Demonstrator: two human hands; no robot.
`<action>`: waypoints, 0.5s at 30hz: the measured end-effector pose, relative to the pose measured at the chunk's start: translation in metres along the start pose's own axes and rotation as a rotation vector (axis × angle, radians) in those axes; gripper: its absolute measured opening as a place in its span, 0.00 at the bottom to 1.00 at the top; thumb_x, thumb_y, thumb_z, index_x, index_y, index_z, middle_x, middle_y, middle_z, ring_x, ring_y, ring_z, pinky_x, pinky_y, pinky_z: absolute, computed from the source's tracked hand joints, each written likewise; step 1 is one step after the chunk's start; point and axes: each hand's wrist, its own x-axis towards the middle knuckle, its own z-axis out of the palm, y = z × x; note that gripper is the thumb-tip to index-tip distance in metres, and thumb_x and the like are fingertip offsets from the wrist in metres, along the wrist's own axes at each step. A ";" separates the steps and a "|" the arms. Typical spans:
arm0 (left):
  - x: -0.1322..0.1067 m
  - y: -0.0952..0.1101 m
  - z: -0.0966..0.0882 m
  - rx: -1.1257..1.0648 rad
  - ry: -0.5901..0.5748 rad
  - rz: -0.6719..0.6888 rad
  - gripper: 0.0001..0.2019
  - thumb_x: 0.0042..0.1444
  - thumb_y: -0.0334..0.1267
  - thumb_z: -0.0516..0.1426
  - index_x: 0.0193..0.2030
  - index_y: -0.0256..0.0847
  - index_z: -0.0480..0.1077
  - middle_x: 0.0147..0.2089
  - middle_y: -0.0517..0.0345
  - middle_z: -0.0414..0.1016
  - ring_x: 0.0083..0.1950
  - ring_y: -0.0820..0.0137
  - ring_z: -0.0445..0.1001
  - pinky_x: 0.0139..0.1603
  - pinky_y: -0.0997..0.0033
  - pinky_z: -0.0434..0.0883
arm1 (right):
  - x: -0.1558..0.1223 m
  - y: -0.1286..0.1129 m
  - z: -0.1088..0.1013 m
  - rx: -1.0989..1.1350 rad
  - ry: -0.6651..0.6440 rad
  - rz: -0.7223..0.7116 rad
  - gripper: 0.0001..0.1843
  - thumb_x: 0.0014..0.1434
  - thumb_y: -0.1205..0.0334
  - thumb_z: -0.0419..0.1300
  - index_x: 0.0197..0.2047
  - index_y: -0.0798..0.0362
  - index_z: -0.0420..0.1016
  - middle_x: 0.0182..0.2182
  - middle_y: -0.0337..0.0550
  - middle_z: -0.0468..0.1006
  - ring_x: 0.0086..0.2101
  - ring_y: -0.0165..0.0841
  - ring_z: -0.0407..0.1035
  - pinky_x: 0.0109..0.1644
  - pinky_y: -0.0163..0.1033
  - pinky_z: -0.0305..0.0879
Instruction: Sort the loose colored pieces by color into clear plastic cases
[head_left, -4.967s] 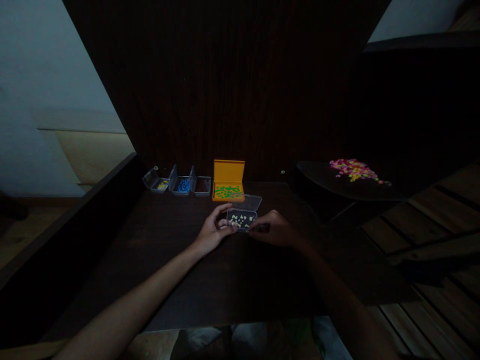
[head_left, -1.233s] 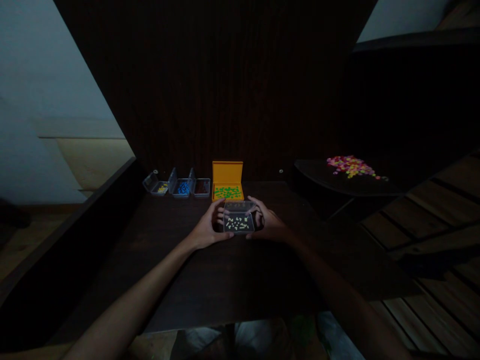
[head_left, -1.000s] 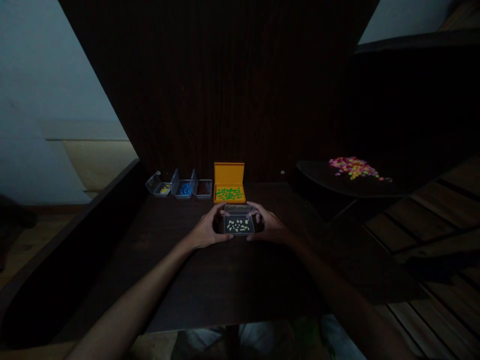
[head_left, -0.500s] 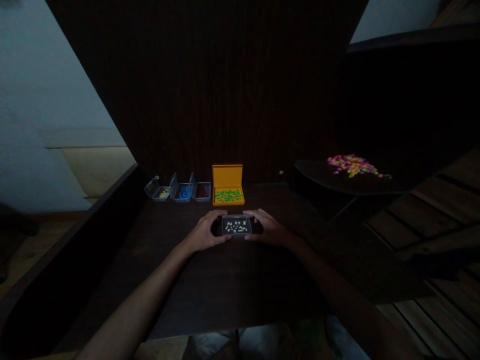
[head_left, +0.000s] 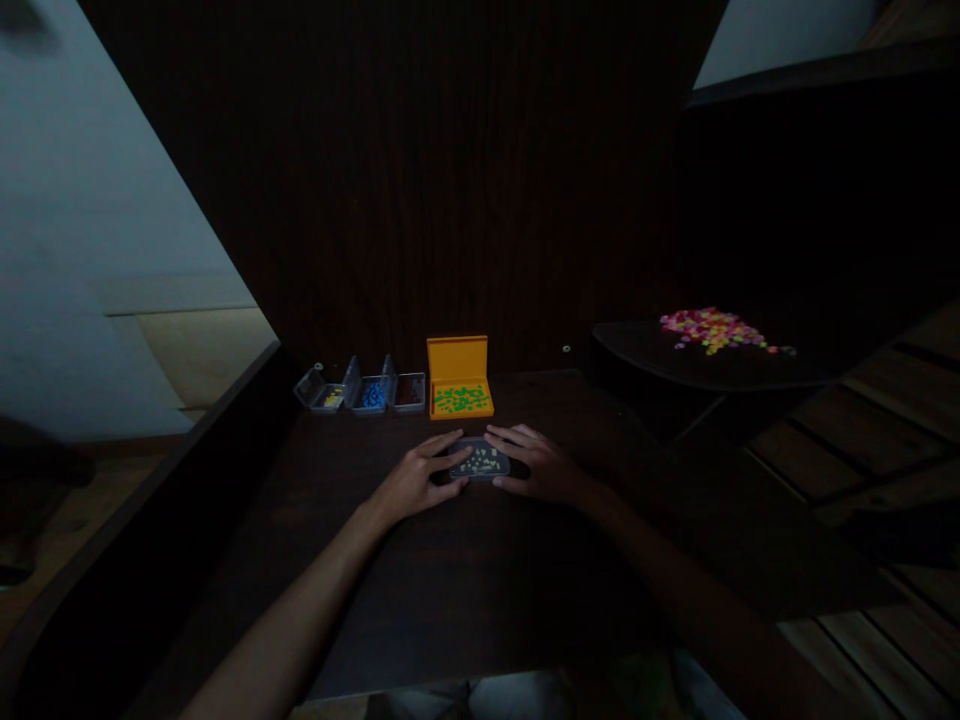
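Observation:
A small clear plastic box (head_left: 480,470) with pale cream-coloured pieces in it lies on the dark desk between my hands. My left hand (head_left: 426,474) grips its left end, with the thumb at the near edge and fingers reaching over the top. On the right end, my right hand (head_left: 538,464) holds it the same way, fingers over the far edge and thumb at the near corner. Just beyond stands an open orange box (head_left: 458,354) holding small green pieces. Whether a lid covers the clear box is hard to make out in the dim light.
Left of the orange box stand three open clear boxes, with yellow (head_left: 324,398), blue (head_left: 372,396) and dark reddish (head_left: 409,392) pieces. A pile of colourful small pieces (head_left: 716,329) lies on a side shelf (head_left: 637,345) at right. A dark upright panel (head_left: 450,200) rises behind.
My fingers have moved from the clear box's sides to lie partly over its top. The whole view has shifted slightly, with the other boxes staying where they stood.

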 end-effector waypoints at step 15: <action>-0.004 -0.004 0.006 0.193 -0.036 0.125 0.20 0.61 0.39 0.57 0.60 0.43 0.70 0.67 0.45 0.64 0.70 0.57 0.60 0.66 0.51 0.66 | 0.002 -0.009 0.010 -0.190 0.033 -0.089 0.29 0.65 0.51 0.56 0.67 0.46 0.61 0.67 0.51 0.60 0.63 0.46 0.59 0.62 0.55 0.62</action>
